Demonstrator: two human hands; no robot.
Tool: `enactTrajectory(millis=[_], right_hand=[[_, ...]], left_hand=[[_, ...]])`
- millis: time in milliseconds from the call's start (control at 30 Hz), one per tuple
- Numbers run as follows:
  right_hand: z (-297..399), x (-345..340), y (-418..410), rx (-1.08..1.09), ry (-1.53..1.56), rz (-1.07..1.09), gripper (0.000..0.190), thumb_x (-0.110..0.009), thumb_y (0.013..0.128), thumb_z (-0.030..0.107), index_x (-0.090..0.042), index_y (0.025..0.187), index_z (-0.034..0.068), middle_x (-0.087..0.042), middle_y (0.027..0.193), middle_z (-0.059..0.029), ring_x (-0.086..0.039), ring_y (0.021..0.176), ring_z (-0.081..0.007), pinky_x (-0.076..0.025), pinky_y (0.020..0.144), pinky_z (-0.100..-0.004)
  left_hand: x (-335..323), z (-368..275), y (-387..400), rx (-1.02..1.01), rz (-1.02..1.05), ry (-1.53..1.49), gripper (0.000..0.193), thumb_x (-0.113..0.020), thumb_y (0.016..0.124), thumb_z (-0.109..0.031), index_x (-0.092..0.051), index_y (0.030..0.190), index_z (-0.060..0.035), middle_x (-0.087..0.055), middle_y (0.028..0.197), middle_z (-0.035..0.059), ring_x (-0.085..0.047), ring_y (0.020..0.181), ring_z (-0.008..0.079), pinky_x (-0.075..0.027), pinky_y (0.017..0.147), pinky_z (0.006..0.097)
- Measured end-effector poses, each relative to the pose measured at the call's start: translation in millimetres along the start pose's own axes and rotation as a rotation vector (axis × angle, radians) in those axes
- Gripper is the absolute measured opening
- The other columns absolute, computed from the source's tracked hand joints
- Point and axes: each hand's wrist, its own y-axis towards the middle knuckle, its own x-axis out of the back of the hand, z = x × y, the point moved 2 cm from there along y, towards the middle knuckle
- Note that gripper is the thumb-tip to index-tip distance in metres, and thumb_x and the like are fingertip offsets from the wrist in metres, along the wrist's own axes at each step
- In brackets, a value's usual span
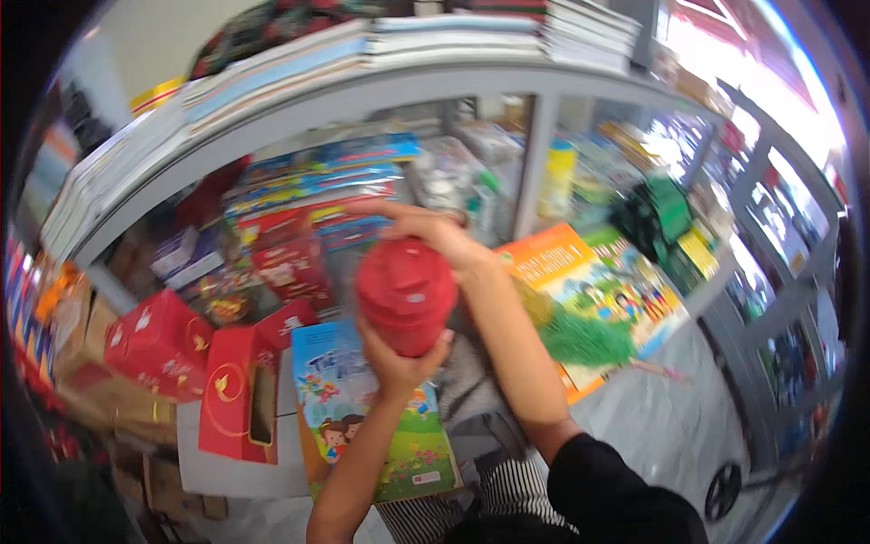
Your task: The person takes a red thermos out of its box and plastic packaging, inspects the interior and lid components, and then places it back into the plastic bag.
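Note:
A red lidded cup (406,292) is held upright in front of me. My left hand (401,364) wraps around its lower part from below. Behind the cup's lid is my right hand (431,234), its fingers stretched towards the left; whether it touches the cup cannot be told. Below the cup lies a blue and green illustrated book (408,452), partly covered by my left forearm. To the right are orange-edged illustrated books (598,292) with a green fluffy object (588,338) on them.
Two red boxes (160,343) (234,394) stand at the left, one with an opening. Behind is a glass display case with a grey frame (544,163), holding books and packets. Paper stacks (455,44) line its top. A dark wheel (722,491) is at lower right.

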Motion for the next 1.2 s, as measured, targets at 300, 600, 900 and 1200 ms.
enactTrajectory(millis=[300,600,900,1200], right_hand=[[-6.5,-6.8,12.3,0.066,-0.029,0.059,0.032,-0.053,0.075,0.002,-0.059,0.106,0.002,-0.058,0.104,-0.0039,-0.055,0.085,-0.0087,-0.046,0.075,-0.0221],[-15.0,-8.0,21.4,0.094,-0.101,-0.067,0.021,-0.053,0.076,0.006,-0.063,0.094,0.001,-0.060,0.100,-0.0044,-0.055,0.091,-0.0109,-0.044,0.080,-0.0228],[-10.3,-11.0,17.0,-0.038,0.112,-0.039,0.029,-0.052,0.085,0.021,-0.065,0.085,-0.005,-0.067,0.085,-0.0110,-0.063,0.079,-0.0146,-0.049,0.075,-0.0249],[-9.5,-7.9,17.8,-0.006,0.061,-0.023,0.030,-0.051,0.087,0.022,-0.065,0.087,-0.005,-0.066,0.087,-0.0128,-0.063,0.079,-0.0162,-0.050,0.075,-0.0259]], left_hand=[[5.3,15.1,-8.3,-0.082,-0.065,-0.039,0.102,-0.077,0.062,-0.015,-0.012,0.137,0.0040,-0.030,0.135,0.0209,-0.036,0.122,0.0309,-0.028,0.102,0.0401],[12.7,22.6,-10.4,0.045,-0.060,-0.081,0.105,-0.079,0.060,-0.016,-0.011,0.137,0.0037,-0.029,0.135,0.0208,-0.035,0.123,0.0302,-0.026,0.103,0.0399],[10.6,17.0,-3.2,0.093,-0.050,-0.130,0.104,-0.079,0.062,-0.019,-0.012,0.137,0.0041,-0.028,0.136,0.0202,-0.034,0.124,0.0300,-0.025,0.104,0.0398],[10.3,10.0,-0.7,0.061,-0.027,-0.100,0.096,-0.076,0.067,-0.017,-0.014,0.137,0.0052,-0.027,0.138,0.0205,-0.033,0.125,0.0292,-0.023,0.105,0.0379]])
